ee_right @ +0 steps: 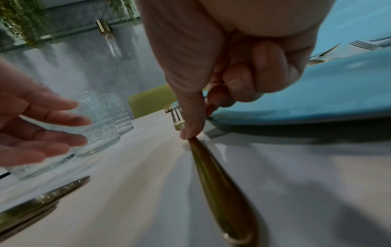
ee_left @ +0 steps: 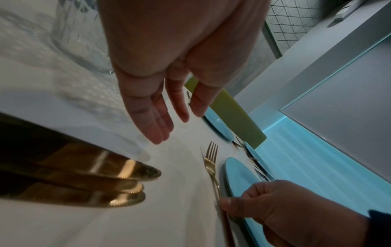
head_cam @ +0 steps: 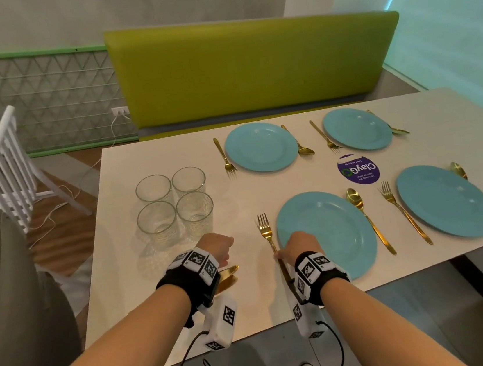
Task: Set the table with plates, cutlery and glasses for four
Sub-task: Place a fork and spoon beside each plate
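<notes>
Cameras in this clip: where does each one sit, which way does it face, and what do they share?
Head: above the near table edge, looking down across four plates and four glasses; both forearms show.
Left wrist: under the left hand, looking past open fingers; knives lower left.
Right wrist: low over the table, behind the right hand pinching the fork handle.
Shared: all three show that fork and the glasses.

White table (head_cam: 235, 189) fills the frame's middle. Four blue plates (head_cam: 327, 233) lie toward the right, each with a gold fork (head_cam: 266, 231) on one side and a gold spoon (head_cam: 366, 216) on the other. Centre-left, four glasses (head_cam: 174, 206) stand clustered. Gold knives (head_cam: 227, 277) lie together lower centre, a purple sticker (head_cam: 358, 169) between the plates.
</notes>
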